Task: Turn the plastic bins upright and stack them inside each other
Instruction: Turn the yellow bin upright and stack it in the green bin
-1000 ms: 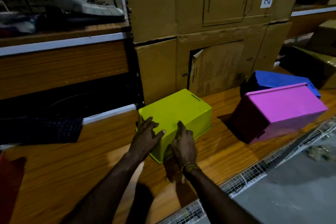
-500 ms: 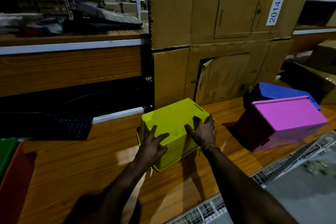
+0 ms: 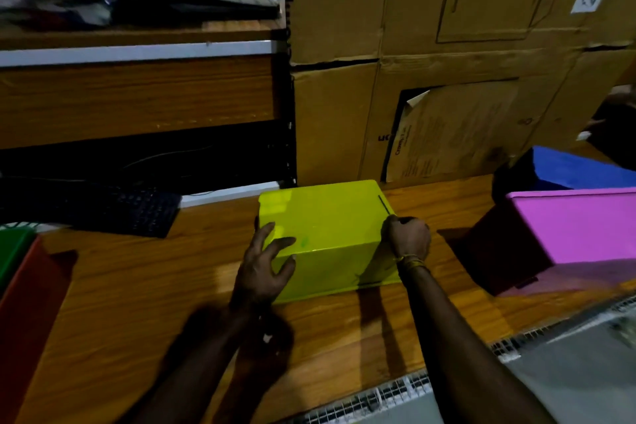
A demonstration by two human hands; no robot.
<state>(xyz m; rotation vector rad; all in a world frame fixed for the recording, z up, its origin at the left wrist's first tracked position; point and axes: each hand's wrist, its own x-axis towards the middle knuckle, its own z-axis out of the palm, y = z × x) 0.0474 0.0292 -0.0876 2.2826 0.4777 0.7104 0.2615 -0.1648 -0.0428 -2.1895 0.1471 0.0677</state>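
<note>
A yellow-green bin (image 3: 327, 227) lies upside down on the wooden table (image 3: 144, 286), its flat bottom facing up. My left hand (image 3: 265, 268) rests on its near left corner with fingers spread. My right hand (image 3: 407, 239) grips its right edge. To the right lies a pink bin (image 3: 578, 227), also overturned, and a blue bin (image 3: 578, 170) shows partly behind it. At the far left edge stand a red bin (image 3: 31, 313) and a green bin (image 3: 12, 251), both cut off by the frame.
Stacked cardboard boxes (image 3: 447, 79) form a wall right behind the bins. A dark keyboard (image 3: 127, 213) lies at the table's back left under a wooden shelf (image 3: 137, 93). A wire mesh strip (image 3: 395, 392) runs along the table's near edge.
My right hand has slid from the near side of the yellow-green bin to its right edge. My left hand stayed at the near left corner. The view moved closer and leftward, revealing the red and green bins.
</note>
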